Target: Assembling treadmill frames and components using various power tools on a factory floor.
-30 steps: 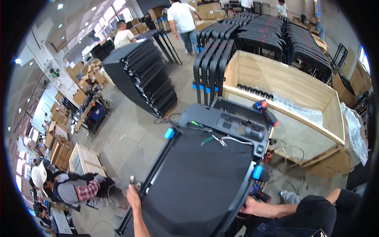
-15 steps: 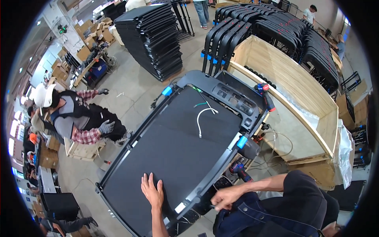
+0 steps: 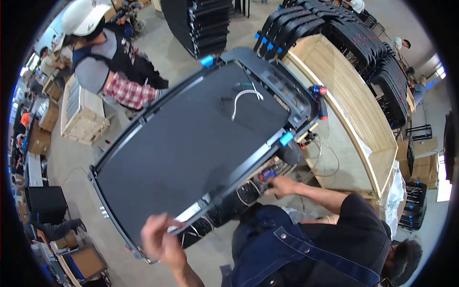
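Observation:
A treadmill deck with a black belt (image 3: 181, 143) and grey side rails lies across the middle. Over its near end is my left hand (image 3: 162, 239), raised off the belt with fingers curled and smeared by motion. Beside the right rail, my right hand (image 3: 283, 185) has its fingers around the handle of a red and blue power drill (image 3: 267, 174). The drill rests on a support next to the rail. A white cable (image 3: 237, 101) and thin green wires (image 3: 245, 84) lie on the belt near the grey plastic frame (image 3: 282, 86) at the far end.
A co-worker in a white hard hat (image 3: 85, 18) stands by the left rail. Another person's head (image 3: 406, 258) shows behind my right shoulder. A wooden crate (image 3: 351, 88) stands right of the deck, with another red-ended power tool (image 3: 321, 103) at its edge. Stacked black frames (image 3: 344, 38) stand beyond.
My left hand has lifted off the belt toward the near end. My right hand has moved forward onto the drill. The white-hatted co-worker appears closer to the left rail.

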`<state>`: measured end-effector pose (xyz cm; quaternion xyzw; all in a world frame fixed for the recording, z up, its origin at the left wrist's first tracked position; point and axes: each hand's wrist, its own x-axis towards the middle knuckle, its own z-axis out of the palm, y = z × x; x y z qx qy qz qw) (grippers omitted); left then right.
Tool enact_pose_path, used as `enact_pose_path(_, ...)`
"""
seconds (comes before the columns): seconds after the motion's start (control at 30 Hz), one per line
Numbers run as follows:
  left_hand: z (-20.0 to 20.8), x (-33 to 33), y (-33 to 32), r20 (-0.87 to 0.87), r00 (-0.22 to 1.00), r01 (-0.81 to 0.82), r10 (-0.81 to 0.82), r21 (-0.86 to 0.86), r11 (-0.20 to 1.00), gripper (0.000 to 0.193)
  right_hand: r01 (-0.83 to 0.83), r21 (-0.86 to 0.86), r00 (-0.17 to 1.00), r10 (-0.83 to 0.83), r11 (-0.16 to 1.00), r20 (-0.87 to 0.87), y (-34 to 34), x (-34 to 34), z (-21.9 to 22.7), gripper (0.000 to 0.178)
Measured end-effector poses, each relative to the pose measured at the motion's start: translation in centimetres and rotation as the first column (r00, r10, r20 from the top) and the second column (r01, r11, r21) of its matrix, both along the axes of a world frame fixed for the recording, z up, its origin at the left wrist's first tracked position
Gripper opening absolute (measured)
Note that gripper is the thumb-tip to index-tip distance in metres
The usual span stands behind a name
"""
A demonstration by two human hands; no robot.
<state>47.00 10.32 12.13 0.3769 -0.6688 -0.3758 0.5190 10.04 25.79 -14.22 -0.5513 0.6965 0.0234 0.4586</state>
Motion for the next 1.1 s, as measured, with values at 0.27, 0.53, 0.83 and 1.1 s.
enact_pose_path(0.27,13.2,-1.3,2.3,-0.547,0.709,0.520,-0.444,-0.019,0.854,0.018,0.540,0.128,0.829,-0.499,0.832,-0.253,2.9,-0.9,-19.2,0.122)
enact_pose_path(0.53,4.2,-1.9,6.9,-0.548,0.793,0.401,-0.266,0.141,0.905,0.027,0.574,0.073,0.772,-0.509,0.816,-0.381,2.4,-0.3,-17.6,0.116)
enact_pose_path(0.83,-28.5,-0.9,11.4,0.193,0.806,0.174,-0.559,0.826,0.536,0.026,0.465,0.462,0.573,-0.655,0.755,0.492,4.7,-2.3,4.6,0.072)
enact_pose_path(1.1,-38.7,-11.4,12.3,0.634,0.586,0.129,-0.504,0.541,0.831,0.029,0.467,0.470,0.551,-0.662,0.749,0.508,4.6,2.1,10.4,0.039)
